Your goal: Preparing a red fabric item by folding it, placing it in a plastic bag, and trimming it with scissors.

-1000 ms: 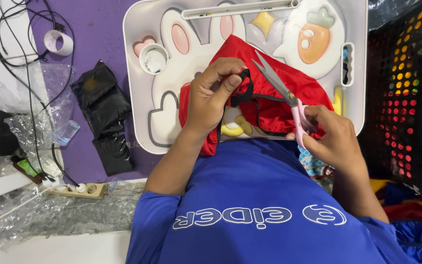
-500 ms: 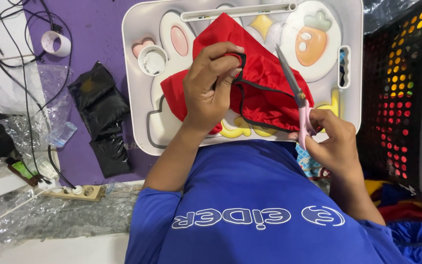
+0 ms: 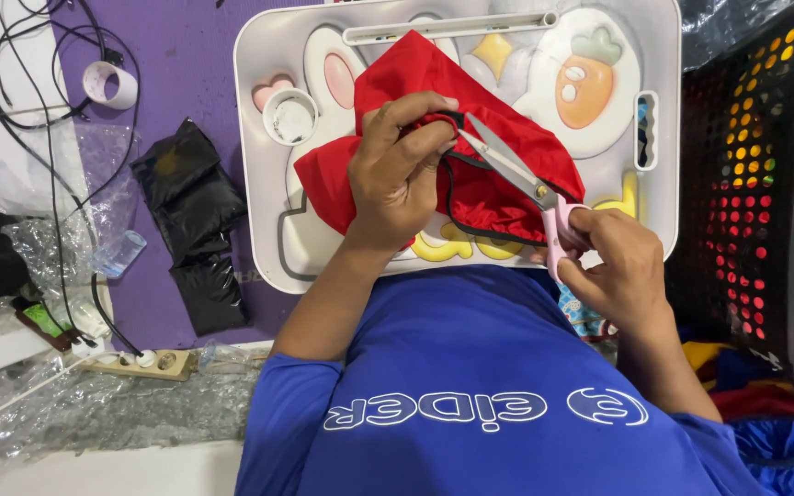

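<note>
Home garment-finishing corner: purple floor mat (image 3: 186,55), child's lap tray (image 3: 663,138) at 12 o'clock, clothes basket (image 3: 746,184) at 3 o'clock.

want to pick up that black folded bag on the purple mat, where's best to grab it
Take the black folded bag at its near, lower end, coming from above on the mat's open side. It lies flat and long, soft and crumpled, with cables and clear plastic crowding its left edge.

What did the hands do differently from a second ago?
The scissors swung from lying over the red cloth to pointing their tips at the black edge pinched in the left hand. The left hand lifted that edge higher. The right hand still holds the pink handles.
</note>
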